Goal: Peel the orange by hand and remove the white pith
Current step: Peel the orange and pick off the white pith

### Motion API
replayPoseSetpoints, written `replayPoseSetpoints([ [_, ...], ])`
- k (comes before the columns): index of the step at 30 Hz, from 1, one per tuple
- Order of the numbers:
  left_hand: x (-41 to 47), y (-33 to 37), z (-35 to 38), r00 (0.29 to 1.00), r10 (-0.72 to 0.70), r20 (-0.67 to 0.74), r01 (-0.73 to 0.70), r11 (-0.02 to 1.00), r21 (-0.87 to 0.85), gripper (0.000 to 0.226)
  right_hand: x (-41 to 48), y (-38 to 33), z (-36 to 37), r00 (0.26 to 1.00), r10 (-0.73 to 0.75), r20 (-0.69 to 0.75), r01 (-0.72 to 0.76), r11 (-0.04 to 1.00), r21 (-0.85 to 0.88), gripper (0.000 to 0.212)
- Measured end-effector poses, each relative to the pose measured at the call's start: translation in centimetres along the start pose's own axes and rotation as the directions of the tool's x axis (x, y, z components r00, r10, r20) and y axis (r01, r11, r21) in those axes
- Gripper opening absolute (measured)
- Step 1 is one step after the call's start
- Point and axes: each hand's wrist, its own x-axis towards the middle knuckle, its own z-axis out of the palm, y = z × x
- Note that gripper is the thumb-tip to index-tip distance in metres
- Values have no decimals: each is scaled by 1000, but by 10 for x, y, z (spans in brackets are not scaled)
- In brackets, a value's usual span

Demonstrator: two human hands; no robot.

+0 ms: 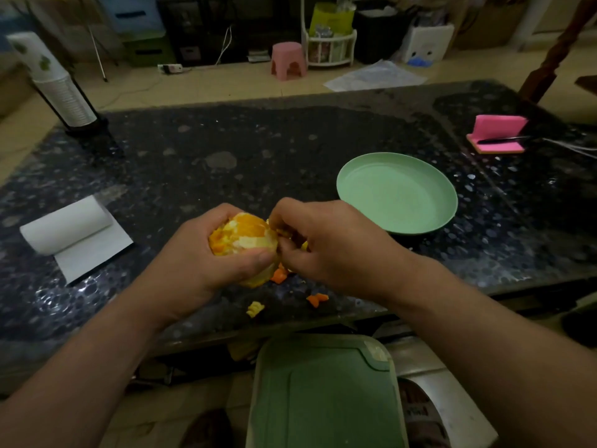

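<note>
A partly peeled orange [246, 236] shows bare orange flesh on top and patches of white pith, with some rind left on its lower left. My left hand [206, 253] cups it from the left and below, thumb across its front. My right hand [326, 240] presses against the orange's right side, fingers pinched on a bit of peel or pith that the fingers mostly hide. Small peel scraps [318, 299] lie on the dark speckled table [226, 163] just below the hands, with a yellowish one [255, 309] near the front edge.
An empty green plate [397, 192] sits right of the hands. A paper towel roll [69, 229] lies at the left, a cup stack [51, 80] at the back left, a pink holder with a knife [497, 137] at the far right. A green cutting board [326, 392] rests below the table edge.
</note>
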Motion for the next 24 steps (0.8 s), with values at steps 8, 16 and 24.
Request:
replayPoseSetpoints([
  [8, -2, 1, 5, 1000, 1, 6, 0, 992, -124, 63, -8, 3, -1, 985, 170, -35, -150, 937, 316, 9],
  [16, 3, -5, 7, 1000, -5, -10, 4, 998, -65, 65, -11, 7, -1, 996, 94, 1, -93, 986, 138, 7],
  [24, 1, -10, 10, 1000, 14, 24, -12, 998, -67, 61, -6, 14, 6, 950, 313, -5, -291, 886, 361, 7],
])
